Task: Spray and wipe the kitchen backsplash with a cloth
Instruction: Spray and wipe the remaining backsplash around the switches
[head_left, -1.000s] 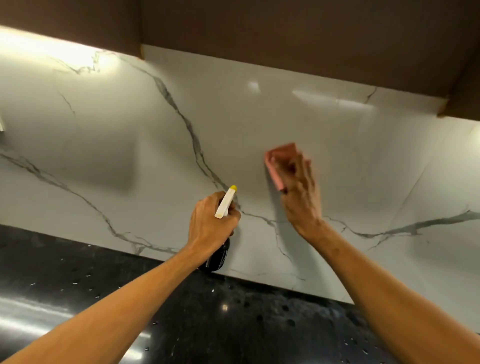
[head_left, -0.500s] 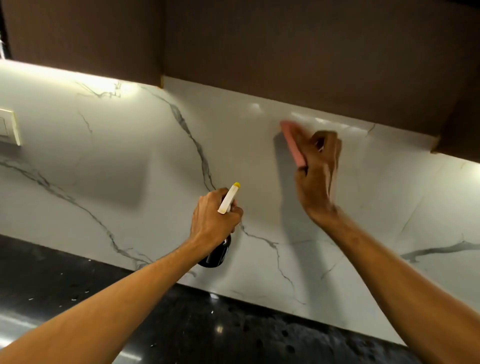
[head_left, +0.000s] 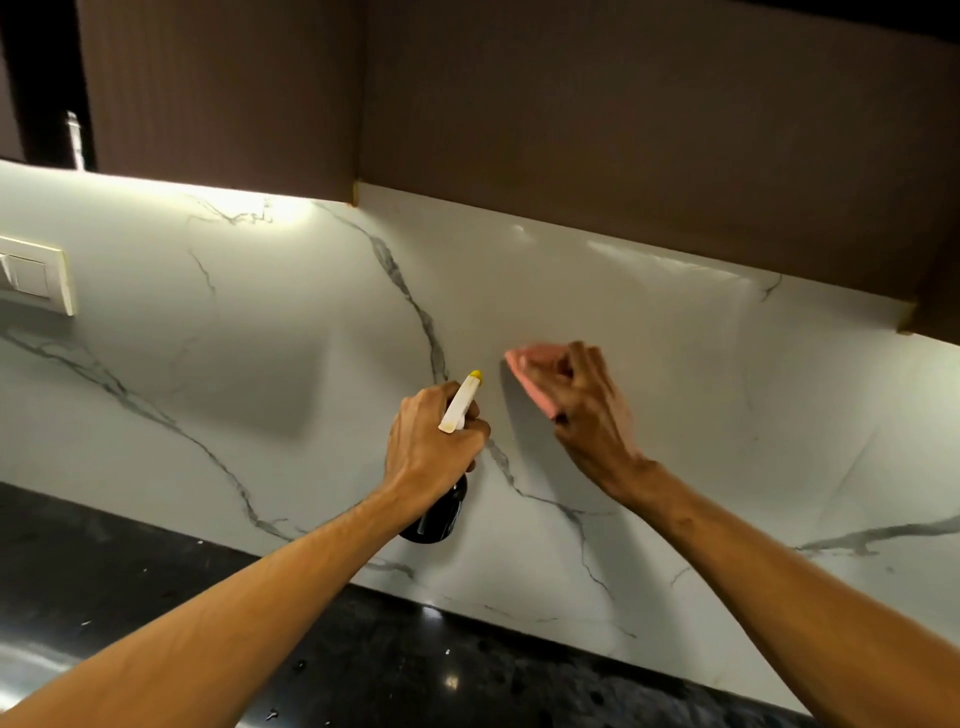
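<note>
Down from just under the cabinet (head_left: 623, 130), the right hand (head_left: 587, 410) has swept the cloth (head_left: 527, 371) to mid-height on the backsplash (head_left: 260, 389), ending just right of the bottle (head_left: 439, 514). The left hand (head_left: 431, 441) has hardly shifted.

The cloth is pink, small and bunched. Its left edge pokes out past the fingertips and lies on the marble-look panel. It looks soft and light, so it should fold and slide easily. A flat palm over its middle would spread more of it on the wall than the present hold. The right fingers are curled round the wad, knuckles toward the camera, with the forearm reaching in from the near right.

The bottle looks rigid, with a dark body, a white trigger head and a yellow tip. It is best held at the neck, as now. The left fingers wrap that neck, with the nozzle aimed up and right at the wall and the base hanging above the dark counter (head_left: 156, 597). Whether a finger is on the trigger I cannot tell. A switch plate (head_left: 31, 280) sits at the far left.
</note>
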